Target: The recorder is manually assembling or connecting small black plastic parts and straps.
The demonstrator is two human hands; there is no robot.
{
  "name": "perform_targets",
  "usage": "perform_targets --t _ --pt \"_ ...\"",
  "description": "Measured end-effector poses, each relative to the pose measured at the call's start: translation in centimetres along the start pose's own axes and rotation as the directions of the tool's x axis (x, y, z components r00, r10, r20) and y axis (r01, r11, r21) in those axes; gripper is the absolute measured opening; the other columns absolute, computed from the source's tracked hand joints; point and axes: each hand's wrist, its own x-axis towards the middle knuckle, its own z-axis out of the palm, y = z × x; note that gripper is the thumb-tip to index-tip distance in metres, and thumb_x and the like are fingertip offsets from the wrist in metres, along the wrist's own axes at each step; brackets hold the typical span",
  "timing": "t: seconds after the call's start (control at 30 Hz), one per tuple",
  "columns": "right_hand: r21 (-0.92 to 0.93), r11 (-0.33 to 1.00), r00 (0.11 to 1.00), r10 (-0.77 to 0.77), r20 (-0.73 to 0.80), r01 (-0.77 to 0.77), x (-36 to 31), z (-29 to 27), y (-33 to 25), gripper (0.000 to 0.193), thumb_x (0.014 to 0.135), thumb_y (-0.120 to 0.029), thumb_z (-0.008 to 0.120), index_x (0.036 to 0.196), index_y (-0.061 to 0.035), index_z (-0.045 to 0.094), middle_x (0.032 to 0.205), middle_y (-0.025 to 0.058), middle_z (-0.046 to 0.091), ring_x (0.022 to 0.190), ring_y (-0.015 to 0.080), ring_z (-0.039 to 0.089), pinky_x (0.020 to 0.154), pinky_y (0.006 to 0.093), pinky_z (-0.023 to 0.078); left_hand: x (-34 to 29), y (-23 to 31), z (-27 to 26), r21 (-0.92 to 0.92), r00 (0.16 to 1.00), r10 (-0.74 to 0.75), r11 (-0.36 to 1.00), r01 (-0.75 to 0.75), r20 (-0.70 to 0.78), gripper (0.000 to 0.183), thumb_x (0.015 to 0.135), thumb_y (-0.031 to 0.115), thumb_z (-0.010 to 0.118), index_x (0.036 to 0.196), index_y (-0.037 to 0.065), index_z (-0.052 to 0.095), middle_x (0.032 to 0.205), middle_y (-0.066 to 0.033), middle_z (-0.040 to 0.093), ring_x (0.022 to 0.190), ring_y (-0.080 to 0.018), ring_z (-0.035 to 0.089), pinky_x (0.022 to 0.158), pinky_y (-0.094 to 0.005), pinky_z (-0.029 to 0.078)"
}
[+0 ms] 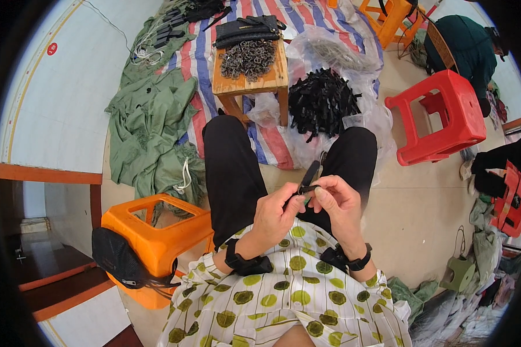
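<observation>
Both hands meet above my lap and hold one small black strap piece (310, 175) with a metal ring at its tip. My left hand (276, 214) pinches its lower end from the left. My right hand (337, 199) grips it from the right with thumb and fingers. A small wooden table (272, 78) stands in front of my knees with a heap of metal rings (249, 58) and a stack of black straps (246, 29) on it. Beside the table lies a pile of black strap pieces (323, 101) in clear plastic.
An orange plastic stool (156, 231) with a black bag (117, 257) stands at my left. A red stool (446, 115) stands at the right, an orange one (391, 17) farther back. Green cloth (150, 115) lies on a striped sheet (197, 58). Another person (469, 46) sits far right.
</observation>
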Motion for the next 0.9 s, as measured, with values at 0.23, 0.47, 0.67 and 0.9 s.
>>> perform_targets --t 0.23,0.47,0.67,0.9 --pt "0.201 0.943 0.960 0.241 0.144 -0.267 0.2 -0.7 0.3 0.010 0.085 -0.010 0.064 0.086 -0.0004 0.060 0.070 0.0020 0.059 0.057 0.0058 0.052 0.054 0.0197 0.045 -0.1 -0.1 0.4 0.102 0.998 0.041 0.994 -0.036 -0.056 0.012 0.087 0.006 0.054 0.099 0.003 0.056 0.069 -0.0109 0.062 0.059 -0.0207 0.063 0.053 -0.0302 0.048" --pt "0.268 0.907 0.946 0.310 0.094 -0.324 -0.1 -0.2 1.4 0.010 0.083 -0.010 0.066 0.084 -0.0009 0.060 0.067 0.0022 0.059 0.054 0.0061 0.052 0.054 0.0207 0.047 0.2 -0.6 0.7 0.214 0.983 0.166 0.966 -0.145 -0.082 0.019 0.084 0.002 0.053 0.103 0.004 0.055 0.072 -0.0138 0.061 0.060 -0.0275 0.062 0.052 -0.0335 0.048" --pt "0.295 0.901 0.947 0.315 0.057 -0.317 0.4 -1.6 1.8 0.013 0.084 -0.011 0.065 0.085 0.0002 0.060 0.068 0.0026 0.060 0.055 0.0062 0.052 0.054 0.0195 0.047 0.1 0.1 0.1 0.186 0.988 0.155 0.970 -0.157 0.024 0.021 0.086 0.008 0.053 0.106 0.005 0.053 0.075 -0.0128 0.062 0.059 -0.0261 0.062 0.053 -0.0338 0.048" --pt "0.158 0.962 0.975 0.222 0.027 -0.224 -0.2 -1.4 1.1 0.011 0.084 -0.010 0.064 0.086 0.0011 0.061 0.070 0.0039 0.062 0.057 0.0068 0.054 0.053 0.0193 0.044 -0.1 0.2 0.3 0.013 0.992 -0.037 0.999 0.036 0.120 0.028 0.096 0.019 0.041 0.119 0.005 0.049 0.075 -0.0129 0.060 0.064 -0.0226 0.062 0.060 -0.0320 0.049"
